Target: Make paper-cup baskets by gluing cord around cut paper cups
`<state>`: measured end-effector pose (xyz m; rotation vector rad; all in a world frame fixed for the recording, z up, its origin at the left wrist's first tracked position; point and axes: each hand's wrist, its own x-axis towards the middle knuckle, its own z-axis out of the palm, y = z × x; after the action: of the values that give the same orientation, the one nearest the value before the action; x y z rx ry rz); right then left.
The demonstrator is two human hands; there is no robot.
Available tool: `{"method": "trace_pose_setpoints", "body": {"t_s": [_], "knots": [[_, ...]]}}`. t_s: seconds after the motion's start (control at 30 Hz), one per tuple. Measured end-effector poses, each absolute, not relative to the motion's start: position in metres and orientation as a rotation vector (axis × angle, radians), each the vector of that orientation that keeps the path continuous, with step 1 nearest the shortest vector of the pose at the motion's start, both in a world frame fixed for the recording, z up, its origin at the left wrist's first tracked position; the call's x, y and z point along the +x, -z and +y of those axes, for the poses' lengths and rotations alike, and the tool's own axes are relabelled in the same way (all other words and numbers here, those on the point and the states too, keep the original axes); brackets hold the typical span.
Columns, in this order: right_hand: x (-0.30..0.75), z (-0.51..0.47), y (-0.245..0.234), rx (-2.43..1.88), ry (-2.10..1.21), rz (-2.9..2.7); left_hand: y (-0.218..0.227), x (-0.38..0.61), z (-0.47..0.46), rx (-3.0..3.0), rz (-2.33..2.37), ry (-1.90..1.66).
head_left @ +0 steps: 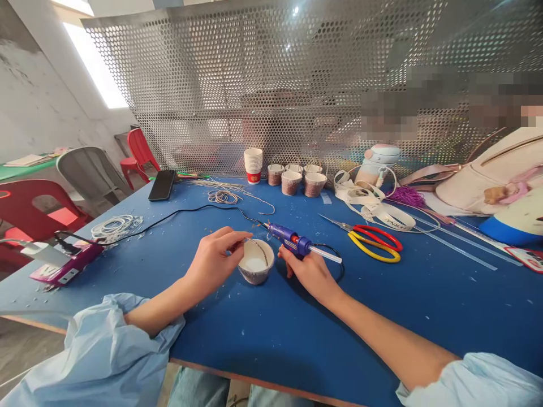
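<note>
**Small cup held at the rim, glue gun in the other hand**

The small cup (255,261) stands upright near the middle of the tabletop (271,339), a little toward the near edge, between the two hands. The left hand (214,257) holds it from the left side, and its fingers (237,236) pinch the far part of the rim. The right hand (311,271) is just beside the cup on the right. Its fingers (285,257) are closed around the handle of the purple glue gun (292,242), which has a clear glue stick coming out of the back.

I judge the cup to be very light and thin-walled, probably paper with a rough covering outside. It will dent if it is squeezed hard, and it can slide on the smooth tabletop. The rim or the lower wall, taken gently between two fingers, seems the safest place to hold it. The glue gun is stiff plastic. Its tip is likely hot, so only the handle is good to take.

About writing: the gun has a small label, and a white ribbon (382,212) toward the far right corner shows some printed letters, but both are too small to read. The stack of paper cups (253,164) at the far edge has a red band with an unclear mark.
</note>
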<state>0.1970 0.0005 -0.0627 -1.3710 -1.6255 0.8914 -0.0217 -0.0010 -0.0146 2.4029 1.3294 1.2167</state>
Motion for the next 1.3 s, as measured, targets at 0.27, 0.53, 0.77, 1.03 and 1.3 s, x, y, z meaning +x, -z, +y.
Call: {"method": "trace_pose_setpoints", "body": {"t_s": [0.27, 0.53, 0.77, 1.03, 1.3], "knots": [[0.196, -0.002, 0.056, -1.386, -0.907, -1.631, 0.015, -0.021, -0.001, 2.394, 1.338, -1.211], [0.196, -0.004, 0.054, -1.403, -0.922, -1.640, 0.017, -0.021, -0.001, 2.370, 1.339, -1.210], [0.200, -0.005, 0.053, -1.409, -0.951, -1.662, 0.015, -0.020, -0.002, 2.355, 1.362, -1.204], [0.201, -0.006, 0.055, -1.398, -0.969, -1.648, 0.014, -0.020, -0.003, 2.372, 1.360, -1.213], [0.200, -0.006, 0.055, -1.399, -0.958, -1.652, 0.015, -0.020, -0.003, 2.367, 1.351, -1.220]]}}
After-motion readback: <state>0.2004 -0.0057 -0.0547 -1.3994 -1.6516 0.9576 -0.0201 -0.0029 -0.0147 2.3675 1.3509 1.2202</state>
